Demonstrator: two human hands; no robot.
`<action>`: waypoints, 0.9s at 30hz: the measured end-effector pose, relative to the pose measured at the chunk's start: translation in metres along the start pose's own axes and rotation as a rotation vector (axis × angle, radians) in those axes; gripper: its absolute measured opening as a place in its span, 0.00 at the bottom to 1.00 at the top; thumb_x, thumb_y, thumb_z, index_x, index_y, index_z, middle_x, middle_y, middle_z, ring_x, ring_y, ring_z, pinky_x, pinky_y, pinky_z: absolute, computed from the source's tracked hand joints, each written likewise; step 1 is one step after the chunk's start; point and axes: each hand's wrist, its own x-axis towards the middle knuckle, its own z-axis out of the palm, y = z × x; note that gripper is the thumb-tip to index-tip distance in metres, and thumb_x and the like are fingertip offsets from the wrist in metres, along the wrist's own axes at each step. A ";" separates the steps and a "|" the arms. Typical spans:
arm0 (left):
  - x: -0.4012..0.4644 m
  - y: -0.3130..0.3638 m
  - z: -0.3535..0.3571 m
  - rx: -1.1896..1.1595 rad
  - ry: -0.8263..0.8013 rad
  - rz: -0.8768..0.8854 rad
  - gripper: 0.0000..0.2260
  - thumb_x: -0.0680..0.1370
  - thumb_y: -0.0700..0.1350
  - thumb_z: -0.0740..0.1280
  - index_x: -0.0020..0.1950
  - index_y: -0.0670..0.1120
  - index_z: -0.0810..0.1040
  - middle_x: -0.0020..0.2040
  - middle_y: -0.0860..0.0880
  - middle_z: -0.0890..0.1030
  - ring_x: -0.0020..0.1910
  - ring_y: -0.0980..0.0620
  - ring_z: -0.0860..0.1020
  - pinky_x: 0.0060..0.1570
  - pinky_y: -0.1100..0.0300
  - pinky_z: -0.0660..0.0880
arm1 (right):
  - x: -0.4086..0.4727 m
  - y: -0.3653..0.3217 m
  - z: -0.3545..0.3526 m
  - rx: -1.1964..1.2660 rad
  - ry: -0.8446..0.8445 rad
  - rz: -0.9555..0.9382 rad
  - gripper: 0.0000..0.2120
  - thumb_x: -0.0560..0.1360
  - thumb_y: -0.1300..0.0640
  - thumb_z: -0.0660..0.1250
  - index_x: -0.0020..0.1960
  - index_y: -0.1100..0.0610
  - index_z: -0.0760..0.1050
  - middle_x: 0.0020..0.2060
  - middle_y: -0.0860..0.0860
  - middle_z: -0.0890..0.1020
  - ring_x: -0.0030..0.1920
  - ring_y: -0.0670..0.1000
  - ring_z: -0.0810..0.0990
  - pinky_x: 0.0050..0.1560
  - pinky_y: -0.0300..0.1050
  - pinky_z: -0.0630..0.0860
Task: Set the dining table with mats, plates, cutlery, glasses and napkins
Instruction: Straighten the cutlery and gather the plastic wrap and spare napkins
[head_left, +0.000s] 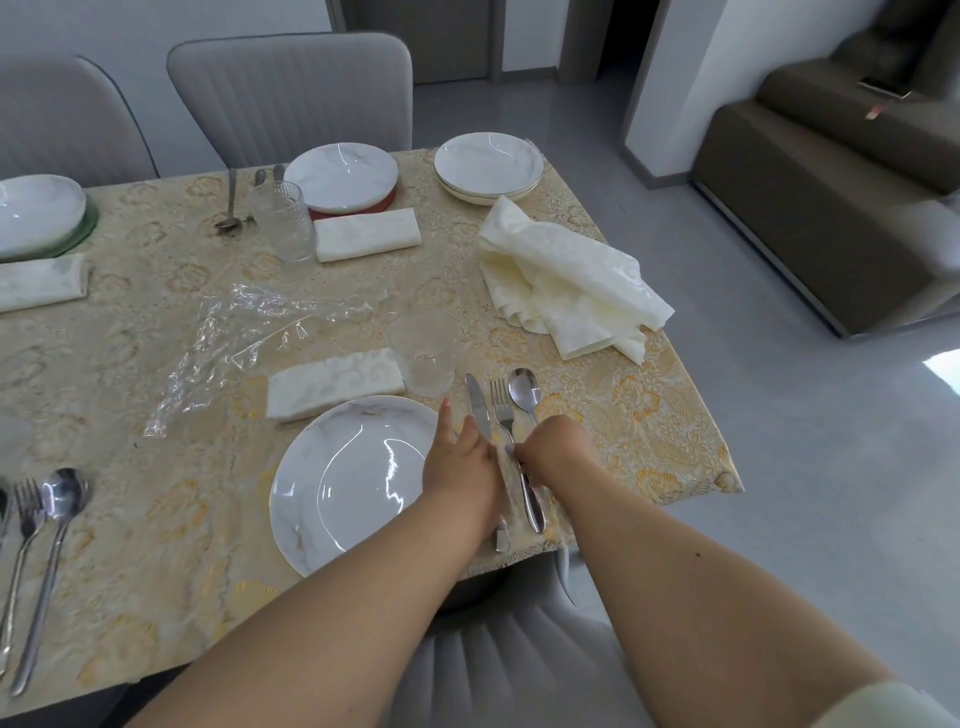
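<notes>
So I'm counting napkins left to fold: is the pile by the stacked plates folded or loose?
Loose. The napkin pile lies crumpled and partly spread near the table's right edge, unlike the flat folded napkin above the near plate.

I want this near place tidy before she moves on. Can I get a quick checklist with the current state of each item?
1. Knife, fork and spoon side by side right of the plate: ok.
2. Cutlery let go: not ok; left hand and right hand are on the handles.
3. Glass upright: ok.
4. Folded napkin above the plate: ok.
5. Mat under the plate: cannot tell.
6. Plastic wrap cleared: not ok.
</notes>
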 end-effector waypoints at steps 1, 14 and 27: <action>0.000 0.000 0.000 -0.003 0.001 -0.002 0.33 0.79 0.60 0.59 0.78 0.45 0.55 0.75 0.44 0.62 0.77 0.42 0.47 0.68 0.35 0.31 | 0.000 0.000 0.000 -0.015 0.001 -0.002 0.17 0.73 0.43 0.68 0.39 0.58 0.74 0.30 0.49 0.77 0.30 0.47 0.74 0.25 0.38 0.64; 0.005 -0.003 0.008 -0.031 -0.028 -0.015 0.41 0.74 0.68 0.60 0.76 0.41 0.57 0.73 0.43 0.64 0.76 0.42 0.49 0.63 0.34 0.26 | -0.013 0.013 -0.013 0.017 0.168 0.023 0.07 0.76 0.53 0.66 0.46 0.58 0.75 0.39 0.53 0.81 0.40 0.53 0.79 0.37 0.42 0.75; 0.007 -0.002 0.010 -0.019 -0.009 -0.011 0.43 0.74 0.69 0.60 0.76 0.40 0.57 0.72 0.42 0.64 0.75 0.42 0.51 0.65 0.33 0.29 | -0.012 0.012 -0.011 -0.035 0.201 0.095 0.13 0.77 0.60 0.62 0.33 0.57 0.67 0.29 0.51 0.73 0.27 0.48 0.70 0.25 0.37 0.65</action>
